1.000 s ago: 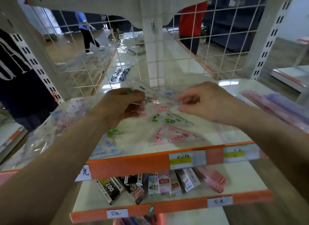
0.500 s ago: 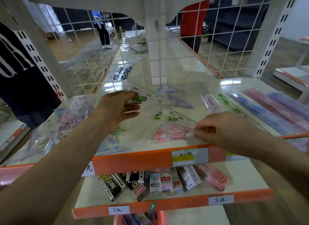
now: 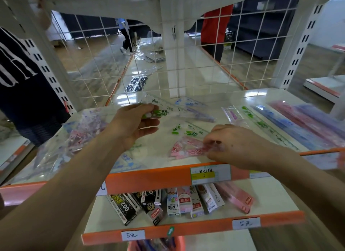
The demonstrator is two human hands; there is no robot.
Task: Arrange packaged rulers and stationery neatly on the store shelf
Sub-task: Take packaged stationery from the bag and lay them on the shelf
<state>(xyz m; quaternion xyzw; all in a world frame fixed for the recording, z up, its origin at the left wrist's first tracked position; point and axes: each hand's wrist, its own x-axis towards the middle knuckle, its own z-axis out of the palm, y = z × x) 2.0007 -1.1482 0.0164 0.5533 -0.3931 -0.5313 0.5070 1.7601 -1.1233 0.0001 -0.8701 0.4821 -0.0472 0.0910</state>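
**Shelf (image 3: pixel 214 99) work, one pack per hand**

Left hand (image 3: pixel 134 123) grips a green pack (image 3: pixel 158 111), held just above the shelf near the wire grid (image 3: pixel 104 64). Right hand (image 3: pixel 237 146) pinches the edge of a pink pack (image 3: pixel 184 148) lying flat near the front lip. Long rulers (image 3: pixel 298 123) lie side by side at the right. Boxes (image 3: pixel 177 200) sit on the lower shelf (image 3: pixel 270 200).

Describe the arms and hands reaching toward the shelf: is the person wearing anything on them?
Nothing shows on them. The left hand and right hand have no gloves or rings in view. The left forearm and right forearm are uncovered to the picture's edge: no sleeve, watch or bracelet.
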